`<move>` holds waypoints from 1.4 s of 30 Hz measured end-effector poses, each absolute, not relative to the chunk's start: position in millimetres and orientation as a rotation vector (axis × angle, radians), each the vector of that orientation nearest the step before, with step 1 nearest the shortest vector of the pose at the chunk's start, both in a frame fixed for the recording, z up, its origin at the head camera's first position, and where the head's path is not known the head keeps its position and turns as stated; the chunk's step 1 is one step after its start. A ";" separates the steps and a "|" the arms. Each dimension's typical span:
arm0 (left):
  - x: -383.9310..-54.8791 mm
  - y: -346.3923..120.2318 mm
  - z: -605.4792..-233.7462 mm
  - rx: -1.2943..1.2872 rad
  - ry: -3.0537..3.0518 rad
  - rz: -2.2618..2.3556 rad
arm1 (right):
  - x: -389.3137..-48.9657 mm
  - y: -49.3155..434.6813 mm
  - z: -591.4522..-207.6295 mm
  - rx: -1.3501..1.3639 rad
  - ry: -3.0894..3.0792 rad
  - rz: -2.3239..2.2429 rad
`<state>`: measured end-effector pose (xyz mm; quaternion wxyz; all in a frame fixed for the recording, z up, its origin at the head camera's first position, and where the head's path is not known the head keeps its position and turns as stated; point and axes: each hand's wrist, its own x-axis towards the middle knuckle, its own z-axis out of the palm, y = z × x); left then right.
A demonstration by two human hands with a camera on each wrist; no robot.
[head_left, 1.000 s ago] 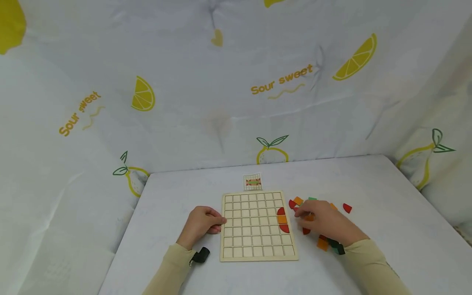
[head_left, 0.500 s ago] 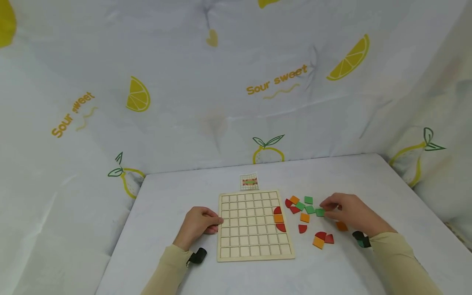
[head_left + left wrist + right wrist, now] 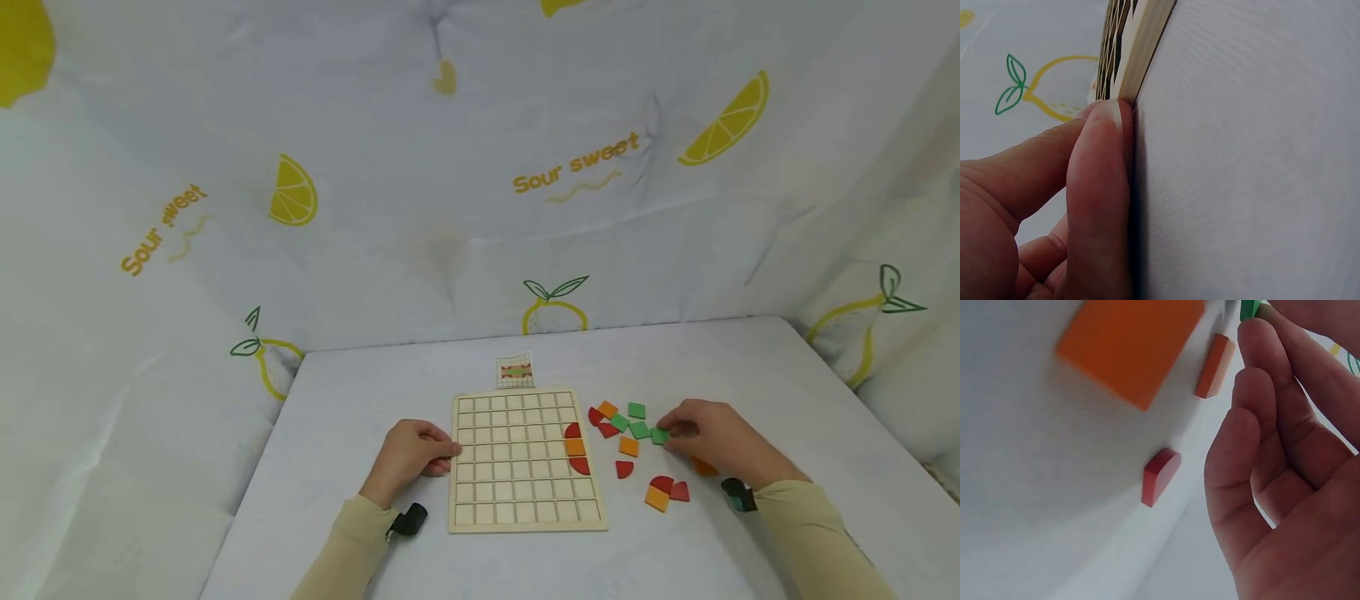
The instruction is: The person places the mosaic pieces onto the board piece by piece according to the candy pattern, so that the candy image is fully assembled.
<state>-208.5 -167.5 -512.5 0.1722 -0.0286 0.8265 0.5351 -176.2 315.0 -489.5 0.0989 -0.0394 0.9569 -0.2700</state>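
Observation:
A wooden grid board lies flat on the table. Two red quarter-circle tiles and an orange square tile sit in its right-hand column. My left hand pinches the board's left edge between thumb and finger, seen close up at the board's side in the left wrist view. To the right of the board, my right hand pinches a green square tile at or just above the table. Only a sliver of this green tile shows at the fingertips in the right wrist view.
Between board and right hand lie loose green tiles, orange tiles and red quarter-circles. Another orange square lies nearer the front with red pieces. A small pattern card lies behind the board. Patterned cloth hangs behind.
My right hand has moved right, from over the loose tiles beside the board to the green tile, uncovering several pieces. My left hand stays at the board's edge.

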 end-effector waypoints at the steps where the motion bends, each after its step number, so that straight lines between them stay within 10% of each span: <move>1: -208.5 -167.2 -513.3 -0.082 2.343 1.521 | -175.9 315.0 -488.7 -0.114 2.829 -0.801; 42: -208.8 -165.5 -511.3 -0.118 2.342 1.527 | -191.6 182.2 -487.1 -0.559 2.777 -0.918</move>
